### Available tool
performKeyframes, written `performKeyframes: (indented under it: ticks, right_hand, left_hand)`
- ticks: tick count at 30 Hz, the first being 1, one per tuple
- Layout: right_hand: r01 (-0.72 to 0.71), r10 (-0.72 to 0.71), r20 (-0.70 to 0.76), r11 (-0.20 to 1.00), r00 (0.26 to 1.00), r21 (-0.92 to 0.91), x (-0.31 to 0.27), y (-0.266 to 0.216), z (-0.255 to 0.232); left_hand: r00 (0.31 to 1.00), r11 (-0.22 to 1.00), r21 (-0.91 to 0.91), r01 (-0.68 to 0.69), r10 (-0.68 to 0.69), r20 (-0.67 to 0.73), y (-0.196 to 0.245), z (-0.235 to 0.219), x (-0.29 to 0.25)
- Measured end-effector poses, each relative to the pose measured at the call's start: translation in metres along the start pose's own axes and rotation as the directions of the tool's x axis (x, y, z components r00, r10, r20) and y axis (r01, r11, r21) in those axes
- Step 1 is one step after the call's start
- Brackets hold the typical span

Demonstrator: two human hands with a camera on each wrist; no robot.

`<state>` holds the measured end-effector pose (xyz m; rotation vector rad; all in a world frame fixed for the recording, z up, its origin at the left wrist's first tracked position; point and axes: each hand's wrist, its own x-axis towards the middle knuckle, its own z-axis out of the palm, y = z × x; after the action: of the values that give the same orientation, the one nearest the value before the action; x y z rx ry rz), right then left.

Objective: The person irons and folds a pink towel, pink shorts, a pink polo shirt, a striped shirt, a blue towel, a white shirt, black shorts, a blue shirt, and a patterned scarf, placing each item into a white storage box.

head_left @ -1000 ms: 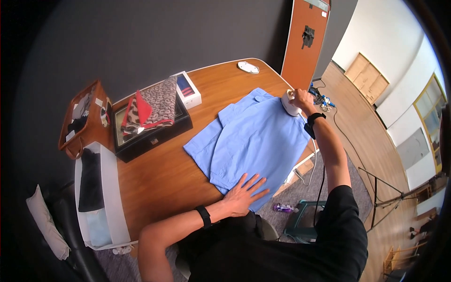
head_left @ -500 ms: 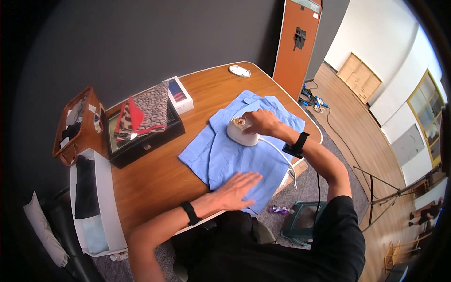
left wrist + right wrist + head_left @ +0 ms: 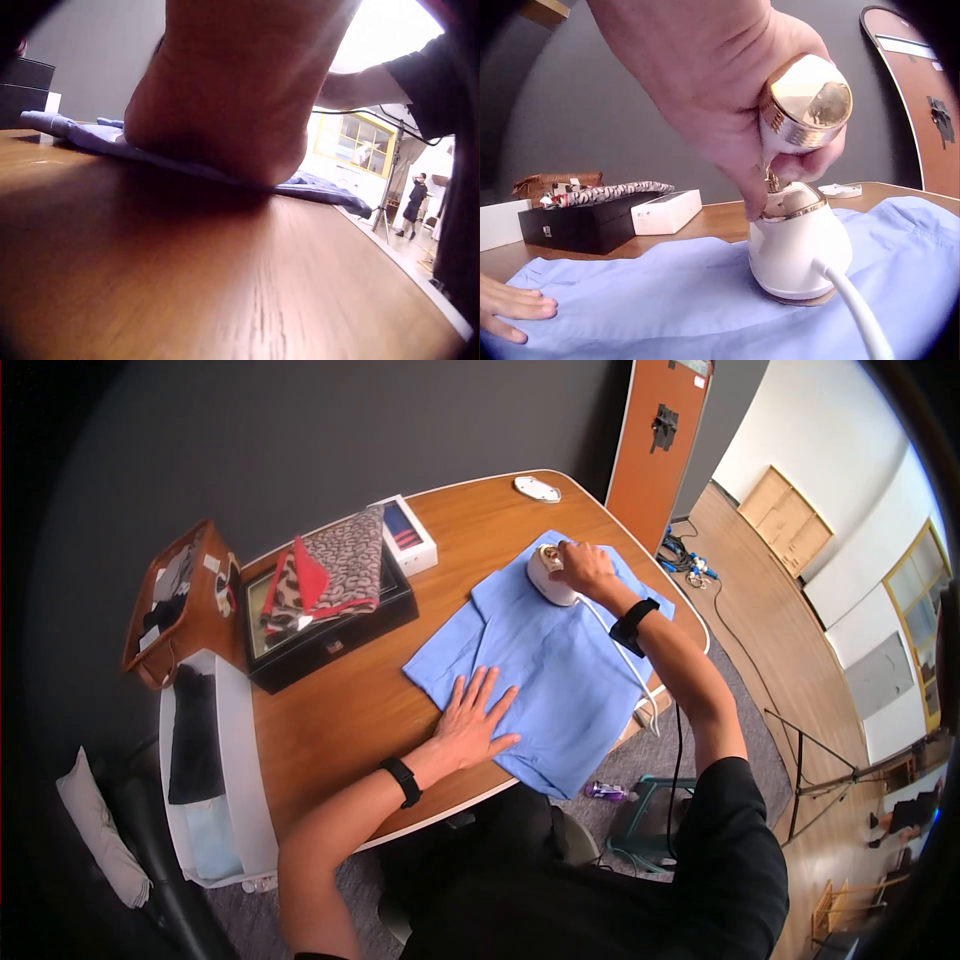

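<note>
A light blue garment [image 3: 560, 690] lies folded over itself on the wooden table [image 3: 340, 760]. My right hand [image 3: 588, 568] grips the handle of a small white and gold iron [image 3: 548, 582] standing on the garment's upper part. In the right wrist view the fingers curl round the handle of the iron [image 3: 799, 247], whose soleplate rests on the cloth [image 3: 660, 300]. My left hand [image 3: 466, 728] lies flat with fingers spread on the garment's near left edge; its heel hides part of the cloth in the left wrist view.
At the left are a black box [image 3: 335, 645] with a patterned scarf [image 3: 345, 565], a white box [image 3: 410, 540], a brown basket [image 3: 210, 605] and a white tray [image 3: 240, 760]. A white plate [image 3: 537, 489] sits at the far edge. The iron's cord [image 3: 622, 645] hangs off the right side.
The iron, in my right hand, has gone from the garment's far right corner toward its middle, then farther up. My left hand has lifted and shifted left along the near edge.
</note>
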<state>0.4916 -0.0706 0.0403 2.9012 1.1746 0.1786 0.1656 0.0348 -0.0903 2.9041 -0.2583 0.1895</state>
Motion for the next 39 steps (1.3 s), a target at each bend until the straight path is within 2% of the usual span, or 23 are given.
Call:
performKeyframes:
  ticks: [2, 6, 10, 15, 19, 24, 28, 31, 36, 39]
  right_hand:
    - [0.053, -0.053, 0.006, 0.999, 0.999, -0.012, -0.002, -0.008, -0.007]
    - [0.184, -0.181, -0.037, 0.974, 0.983, 0.132, -0.023, -0.043, -0.027]
    - [0.255, -0.275, 0.101, 0.951, 0.956, 0.172, -0.025, -0.083, -0.03]
    - [0.218, -0.236, 0.173, 0.969, 0.956, 0.116, 0.002, -0.089, -0.023]
    - [0.235, -0.259, 0.14, 0.958, 0.956, 0.166, 0.006, -0.078, -0.021]
    - [0.207, -0.22, 0.057, 0.963, 0.974, 0.173, -0.017, -0.063, -0.032]
    - [0.203, -0.203, 0.119, 0.979, 0.972, 0.014, -0.024, -0.039, -0.027]
    - [0.073, -0.08, 0.072, 0.993, 0.994, 0.09, -0.015, -0.008, -0.019]
    - [-0.1, 0.1, 0.059, 0.995, 0.993, 0.003, 0.008, 0.044, -0.007]
    - [-0.147, 0.148, 0.023, 0.988, 0.989, -0.04, 0.024, 0.069, 0.005]
  left_hand:
    - [1.0, 1.0, 0.002, 0.004, -0.004, -0.028, 0.001, 0.002, 0.001]
    - [1.0, 1.0, -0.024, 0.004, -0.004, -0.028, 0.001, 0.001, 0.001]
    - [1.0, 1.0, -0.017, 0.006, -0.006, -0.002, 0.002, 0.0, 0.0]
    - [1.0, 0.999, -0.032, 0.022, -0.022, -0.002, 0.003, -0.002, 0.0]
    - [1.0, 0.999, -0.034, 0.026, -0.026, 0.0, 0.004, -0.001, 0.0]
    - [0.999, 0.998, -0.045, 0.036, -0.035, 0.033, 0.004, -0.005, 0.0]
    - [1.0, 0.999, -0.039, 0.022, -0.022, -0.005, 0.003, -0.001, 0.0]
    - [1.0, 0.999, -0.037, 0.03, -0.03, 0.002, 0.004, -0.003, 0.0]
    - [1.0, 0.999, -0.024, 0.026, -0.026, 0.006, 0.004, -0.003, 0.0]
    - [0.999, 0.999, -0.022, 0.031, -0.031, 0.021, 0.004, -0.004, 0.001]
